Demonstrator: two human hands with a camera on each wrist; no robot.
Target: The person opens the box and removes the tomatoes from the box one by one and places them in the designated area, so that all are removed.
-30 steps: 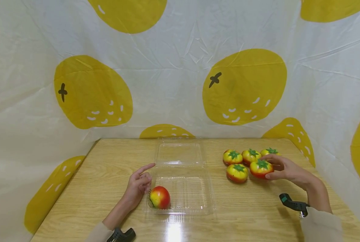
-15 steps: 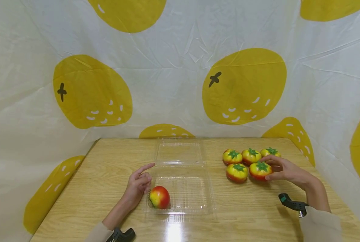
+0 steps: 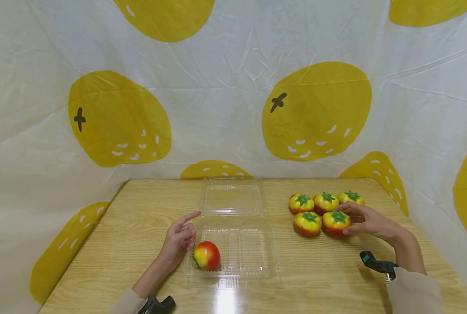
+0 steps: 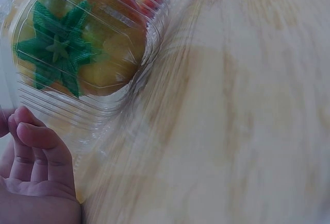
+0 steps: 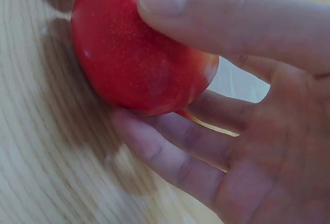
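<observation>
My right hand holds a squat red-and-yellow artificial tomato with a green star-shaped leaf cap. In the right wrist view my thumb lies on the red side of this tomato, and my fingers curve round behind it. At the left side of a clear plastic clamshell container, my left hand pinches near the rim, index finger extended. Another tomato lies on its side in the container's front left corner. The left wrist view shows its green leaf cap through the clear wall.
Several more tomatoes stand leaf-up close to the right hand, in a front and a back row. The container's lid lies folded back toward the far edge of the wooden table. A fruit-print cloth hangs behind.
My right hand and its tomato have shifted slightly left, close beside the neighbouring front-row tomato. The left hand and the container have stayed in place.
</observation>
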